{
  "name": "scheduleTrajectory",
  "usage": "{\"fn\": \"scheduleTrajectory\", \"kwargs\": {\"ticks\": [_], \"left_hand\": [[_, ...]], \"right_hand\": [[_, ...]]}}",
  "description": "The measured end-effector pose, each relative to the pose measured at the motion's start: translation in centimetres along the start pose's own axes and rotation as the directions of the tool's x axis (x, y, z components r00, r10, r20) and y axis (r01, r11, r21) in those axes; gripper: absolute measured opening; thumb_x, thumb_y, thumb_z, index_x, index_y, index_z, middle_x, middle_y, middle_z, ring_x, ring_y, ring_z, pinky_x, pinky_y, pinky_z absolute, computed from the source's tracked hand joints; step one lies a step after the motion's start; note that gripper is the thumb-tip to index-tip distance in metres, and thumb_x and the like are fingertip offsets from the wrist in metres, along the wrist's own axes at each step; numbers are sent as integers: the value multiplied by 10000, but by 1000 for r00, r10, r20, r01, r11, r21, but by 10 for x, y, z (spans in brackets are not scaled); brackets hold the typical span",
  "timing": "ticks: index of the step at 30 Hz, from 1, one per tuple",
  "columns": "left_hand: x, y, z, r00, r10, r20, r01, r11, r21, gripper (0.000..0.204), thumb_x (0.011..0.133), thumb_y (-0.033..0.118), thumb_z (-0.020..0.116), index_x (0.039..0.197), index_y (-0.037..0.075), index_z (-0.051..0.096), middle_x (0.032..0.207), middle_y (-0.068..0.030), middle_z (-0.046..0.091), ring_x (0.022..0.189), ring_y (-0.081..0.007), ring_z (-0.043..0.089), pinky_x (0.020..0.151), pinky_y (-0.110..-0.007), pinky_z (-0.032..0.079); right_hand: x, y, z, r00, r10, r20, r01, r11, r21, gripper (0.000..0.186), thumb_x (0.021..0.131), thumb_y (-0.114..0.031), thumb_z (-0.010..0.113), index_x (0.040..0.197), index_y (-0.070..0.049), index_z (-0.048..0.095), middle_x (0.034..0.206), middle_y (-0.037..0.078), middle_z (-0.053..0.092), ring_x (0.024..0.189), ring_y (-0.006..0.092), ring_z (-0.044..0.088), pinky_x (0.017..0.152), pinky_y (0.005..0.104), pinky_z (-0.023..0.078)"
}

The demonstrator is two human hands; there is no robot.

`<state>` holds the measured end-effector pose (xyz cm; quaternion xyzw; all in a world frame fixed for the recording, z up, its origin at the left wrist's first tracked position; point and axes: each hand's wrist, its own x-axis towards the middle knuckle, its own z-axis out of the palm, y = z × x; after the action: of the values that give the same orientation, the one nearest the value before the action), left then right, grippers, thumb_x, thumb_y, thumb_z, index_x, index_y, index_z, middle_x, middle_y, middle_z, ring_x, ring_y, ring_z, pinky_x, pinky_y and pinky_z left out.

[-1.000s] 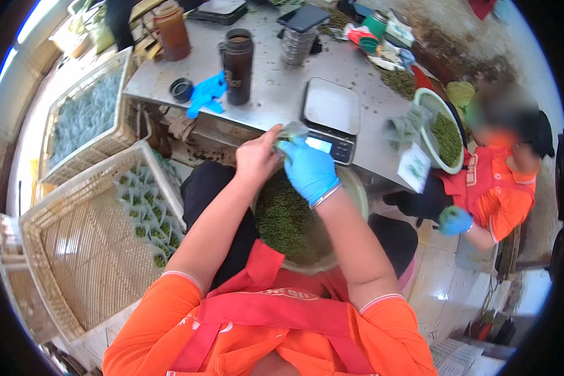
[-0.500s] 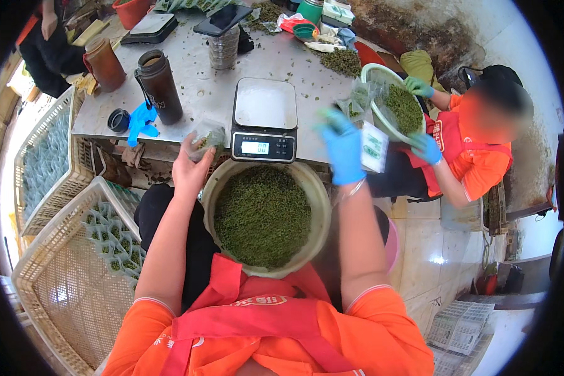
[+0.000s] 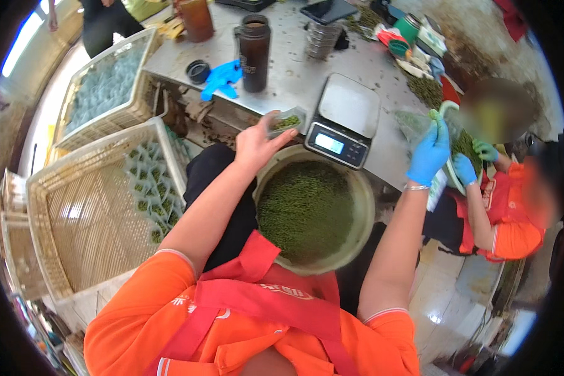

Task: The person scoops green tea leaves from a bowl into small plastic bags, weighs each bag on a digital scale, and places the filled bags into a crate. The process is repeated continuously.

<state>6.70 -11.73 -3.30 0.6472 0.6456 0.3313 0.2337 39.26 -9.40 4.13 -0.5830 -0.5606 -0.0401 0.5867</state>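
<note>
Location type: apparently a small packing workshop. Indicators: a silver-grey metal worktable [image 3: 288, 81] carrying a black digital scale with a square metal pan [image 3: 343, 122]; a round cream plastic basin [image 3: 365, 216] of green plant matter; a partly filled clear plastic bag [image 3: 286, 120]; beige slatted plastic crates [image 3: 81, 216] containing bags; an orange-shirted co-worker [image 3: 517, 222]; a stained wall [image 3: 467, 50]; glossy pale floor tiles [image 3: 435, 307].

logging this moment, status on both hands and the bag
Left hand holding bag, green bits inside. Right hand near co-worker's bowl, grip unclear. Co-worker's blue-gloved hand close by.
</note>
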Motion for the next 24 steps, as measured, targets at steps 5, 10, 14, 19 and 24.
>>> {"fn": "scheduleTrajectory", "kwargs": {"ticks": [5, 10, 14, 19, 24], "left_hand": [[-18, -24, -23, 991, -105, -86, 66, 926, -371, 501, 891, 467, 500, 1193, 72, 557, 865, -197, 648, 805, -287, 652, 749, -369, 479], [-70, -68, -132, 915, -184, -359, -37, 848, -529, 430, 913, 366, 530, 1182, 33, 561, 854, -77, 653, 714, -169, 637, 674, -311, 483], [-165, -154, -221, 809, -233, -540, 310, 949, 55, 486, 897, 482, 473, 1202, 112, 554, 876, -165, 663, 761, -266, 654, 726, -370, 482], [-269, -244, -232, 612, -682, -400, 760, 647, 61, 580, 898, 539, 363, 1225, 85, 516, 958, -221, 643, 935, -367, 615, 840, -437, 444], [-269, -301, -184, 558, -814, -160, 819, 510, 263, 759, 873, 505, 418, 1317, -91, 268, 1117, -314, 553, 1066, -442, 532, 942, -448, 397]], "right_hand": [[-56, -25, 63, 837, -464, 291, 533, 813, -235, 256, 906, -99, 487, 1121, -72, 624, 1142, 133, 602, 1082, 283, 543, 962, 384, 397], [-98, -27, 17, 942, -172, 287, 201, 977, -76, 266, 910, -85, 482, 1124, 27, 592, 1182, 164, 578, 1100, 271, 531, 979, 373, 382], [-144, -21, -8, 887, 122, 445, -150, 988, 29, 288, 933, -100, 478, 1164, 46, 566, 1130, 135, 616, 976, 188, 590, 881, 296, 448], [-195, -43, 0, 633, 213, 744, -424, 900, 103, 276, 923, -78, 496, 1163, 33, 572, 1112, 133, 621, 978, 183, 594, 876, 287, 459], [-213, -39, 7, 555, 164, 815, -427, 897, 110, 268, 904, -87, 526, 1147, 5, 593, 1111, 121, 629, 1006, 177, 588, 895, 295, 448]]}}
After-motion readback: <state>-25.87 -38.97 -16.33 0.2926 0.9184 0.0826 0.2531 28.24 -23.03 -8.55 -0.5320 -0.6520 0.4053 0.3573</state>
